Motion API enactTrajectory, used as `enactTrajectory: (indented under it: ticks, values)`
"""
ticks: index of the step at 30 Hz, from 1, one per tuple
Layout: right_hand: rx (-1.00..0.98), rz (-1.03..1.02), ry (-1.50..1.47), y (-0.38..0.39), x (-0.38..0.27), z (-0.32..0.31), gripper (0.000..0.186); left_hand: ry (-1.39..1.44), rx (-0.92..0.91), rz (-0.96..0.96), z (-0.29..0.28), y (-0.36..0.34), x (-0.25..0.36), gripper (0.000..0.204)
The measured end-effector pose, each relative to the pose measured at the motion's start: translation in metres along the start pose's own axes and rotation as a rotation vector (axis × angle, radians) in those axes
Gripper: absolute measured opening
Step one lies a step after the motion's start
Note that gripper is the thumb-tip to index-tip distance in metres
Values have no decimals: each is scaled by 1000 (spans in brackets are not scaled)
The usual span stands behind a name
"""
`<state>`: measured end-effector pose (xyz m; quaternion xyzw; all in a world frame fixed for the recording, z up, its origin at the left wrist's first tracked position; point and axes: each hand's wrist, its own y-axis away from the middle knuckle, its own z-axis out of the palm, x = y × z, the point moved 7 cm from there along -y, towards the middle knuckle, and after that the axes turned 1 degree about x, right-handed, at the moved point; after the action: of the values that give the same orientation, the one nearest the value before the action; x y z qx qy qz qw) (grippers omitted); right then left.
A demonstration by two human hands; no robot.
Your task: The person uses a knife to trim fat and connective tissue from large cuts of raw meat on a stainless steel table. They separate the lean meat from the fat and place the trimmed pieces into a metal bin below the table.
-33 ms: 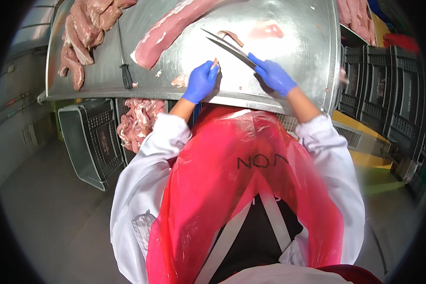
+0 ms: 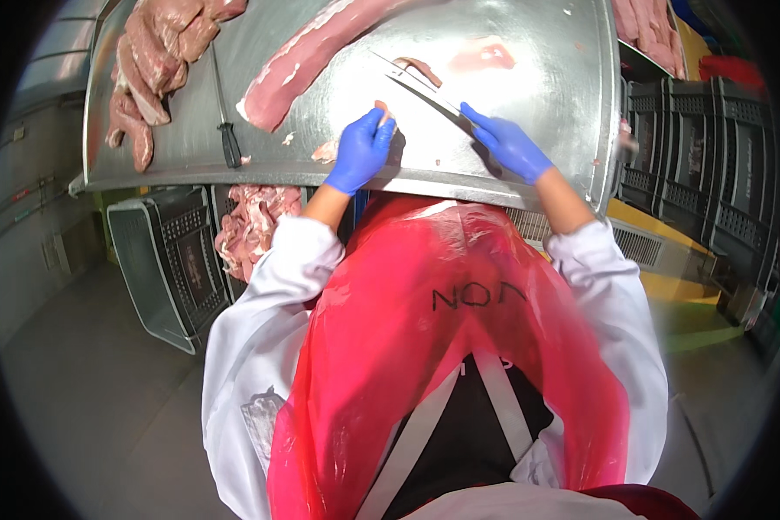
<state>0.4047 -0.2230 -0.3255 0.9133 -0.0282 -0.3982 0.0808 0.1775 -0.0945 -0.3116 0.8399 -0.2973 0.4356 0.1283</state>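
Note:
In blue gloves, both my hands are over the steel table (image 2: 442,165) near its front edge. My left hand (image 2: 360,153) is closed on a small scrap of meat (image 2: 383,110), whose pink end sticks out by the thumb. A knife (image 2: 426,90) is gripped in my right hand (image 2: 510,147), its blade pointing away to the left. Just beyond the blade lies a thin reddish strip of meat (image 2: 418,69). Pale trimmings (image 2: 326,151) rest beside my left hand. Farther back stretches a long pink loin (image 2: 299,71), with a flat pink piece (image 2: 484,55) to its right.
At the far left are several darker meat pieces (image 2: 152,65) and a sharpening steel with a black handle (image 2: 229,143). Below the table edge stand a grey crate (image 2: 152,269) and a heap of trimmings (image 2: 256,221). Stacked dark crates (image 2: 698,160) rise at the right.
My left hand has shifted slightly left with the scrap. The knife blade has turned a little and looks brighter; my right hand has moved slightly right.

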Motion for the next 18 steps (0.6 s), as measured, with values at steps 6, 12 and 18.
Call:
enactTrajectory:
  ticks: [6, 12, 18]
  values:
    - [171, 375, -696, 131, 44, -32, 51, 491, -65, 105, -42, -50, 191, 13]
    - [514, 431, -923, 236, 90, -29, 53, 668, -345, 411, 60, -143, 346, 26]
    - [741, 457, -825, 298, 122, -25, 55, 9, -702, 460, 261, -225, 322, 50]
